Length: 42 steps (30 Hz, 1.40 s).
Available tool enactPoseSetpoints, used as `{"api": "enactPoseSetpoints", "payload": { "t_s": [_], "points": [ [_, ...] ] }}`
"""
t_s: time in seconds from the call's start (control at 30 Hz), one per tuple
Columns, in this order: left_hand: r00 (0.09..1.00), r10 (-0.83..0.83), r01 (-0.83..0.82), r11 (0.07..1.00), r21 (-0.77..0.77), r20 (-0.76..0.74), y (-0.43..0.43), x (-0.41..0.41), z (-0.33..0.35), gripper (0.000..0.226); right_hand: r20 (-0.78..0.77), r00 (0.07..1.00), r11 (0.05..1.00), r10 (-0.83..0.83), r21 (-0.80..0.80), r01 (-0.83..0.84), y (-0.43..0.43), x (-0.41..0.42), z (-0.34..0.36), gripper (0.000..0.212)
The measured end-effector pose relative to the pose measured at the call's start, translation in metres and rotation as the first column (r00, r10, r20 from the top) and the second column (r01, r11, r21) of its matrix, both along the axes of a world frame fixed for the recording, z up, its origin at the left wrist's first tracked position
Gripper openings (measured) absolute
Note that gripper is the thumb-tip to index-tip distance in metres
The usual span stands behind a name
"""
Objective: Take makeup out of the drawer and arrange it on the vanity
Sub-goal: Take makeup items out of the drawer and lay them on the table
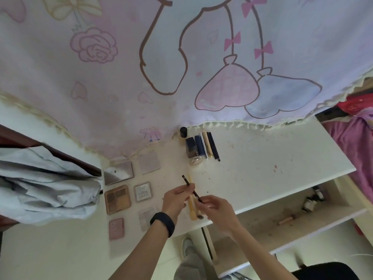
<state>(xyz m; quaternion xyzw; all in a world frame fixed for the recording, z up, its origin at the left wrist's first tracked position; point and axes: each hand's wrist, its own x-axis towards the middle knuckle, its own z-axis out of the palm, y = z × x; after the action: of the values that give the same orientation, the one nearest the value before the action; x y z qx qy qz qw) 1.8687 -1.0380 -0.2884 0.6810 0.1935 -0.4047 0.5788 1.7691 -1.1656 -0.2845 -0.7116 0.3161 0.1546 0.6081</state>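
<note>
Fingers (182,190) of left hand (175,199) and right hand (215,208) pinched on one slim dark-brown makeup pencil (186,180), held aslant just above cream tabletop (272,158); beige wooden-handled brushes (192,214) lying beneath; flat square palettes (118,199) ranged to the left; dark tubes and pens (203,146) rowed at the back. Seemingly mid-arranging; next, lay pencil parallel beside brushes, then reach into open drawer (252,221) for small bottles (309,205) inside.

My white vanity top (262,168) is carrying flat square makeup palettes (117,199) in two columns, with dark tubes (198,146) and slim pencils (213,147) lying side by side behind.
</note>
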Motion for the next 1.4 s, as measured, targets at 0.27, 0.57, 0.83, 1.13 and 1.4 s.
{"api": "enactPoseSetpoints", "payload": {
  "t_s": [0.27, 0.57, 0.83, 1.13, 1.4],
  "points": [
    [0.935, -0.244, 0.198, 0.961, 0.195, 0.257, -0.016, 0.017, -0.002, 0.031, 0.099, 0.957, 0.936, -0.272, -0.203, 0.287, -0.052, 0.0, 0.005, 0.011],
    [0.352, -0.928, 0.571, 0.314, 0.759, 0.119, -0.021, 0.074, -0.029, 0.067, -0.098, 0.987, 0.81, -0.13, -0.585, 0.049, -0.116, 0.099, -0.029, 0.033],
    [0.277, -0.956, 0.599, 0.246, 0.762, 0.091, -0.015, 0.076, -0.041, 0.075, -0.154, 0.988, 0.78, -0.016, -0.62, -0.084, -0.118, 0.131, -0.06, 0.045],
    [0.28, -0.954, 0.591, 0.261, 0.763, 0.11, -0.013, 0.076, -0.046, 0.08, -0.039, 0.999, 0.782, -0.008, -0.623, -0.018, -0.118, 0.125, -0.071, 0.039],
    [0.272, -0.96, 0.62, 0.228, 0.751, 0.067, -0.014, 0.078, -0.044, 0.079, -0.023, 1.0, 0.793, -0.016, -0.609, -0.001, -0.118, 0.11, -0.07, 0.035]
  ]
}}
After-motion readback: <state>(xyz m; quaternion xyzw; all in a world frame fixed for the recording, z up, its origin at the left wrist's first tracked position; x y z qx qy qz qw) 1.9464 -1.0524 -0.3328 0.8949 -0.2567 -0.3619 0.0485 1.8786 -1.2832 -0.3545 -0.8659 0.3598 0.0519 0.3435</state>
